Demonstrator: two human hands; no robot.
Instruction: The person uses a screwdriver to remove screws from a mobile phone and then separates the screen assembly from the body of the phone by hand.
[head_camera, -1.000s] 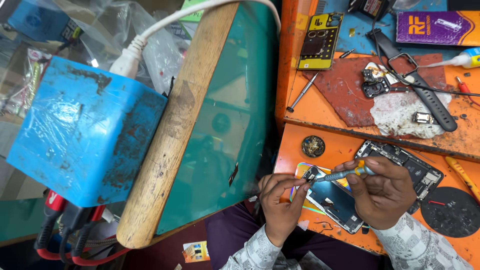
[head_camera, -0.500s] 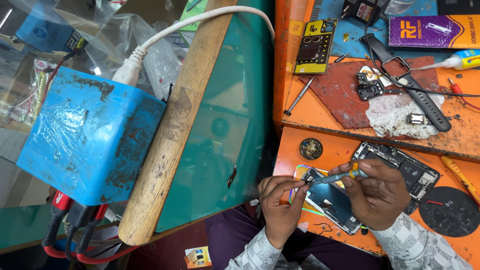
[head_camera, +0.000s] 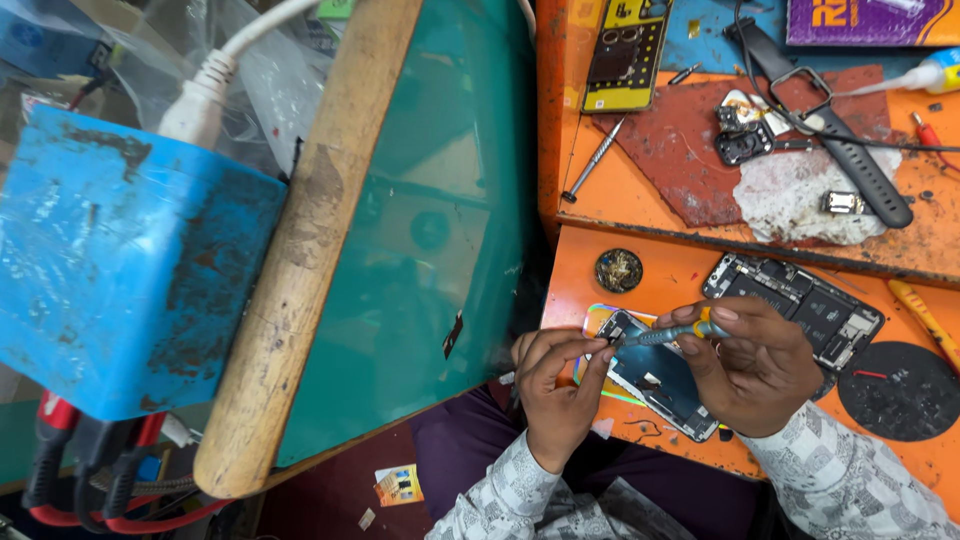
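Phone repair workshop. Orange workbench (head_camera: 700, 205) strewn with opened phones (head_camera: 795, 305), loose parts, a screwdriver (head_camera: 594, 159).

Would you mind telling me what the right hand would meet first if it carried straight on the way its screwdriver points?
Probably the left hand's fingertips, which sit just past the tip of the small blue-handled screwdriver held by the right hand, over the opened phone body; depth is unclear.

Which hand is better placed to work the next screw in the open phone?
Probably the right hand: it already holds the screwdriver, tip at the phone. The left hand only steadies that phone's edge.
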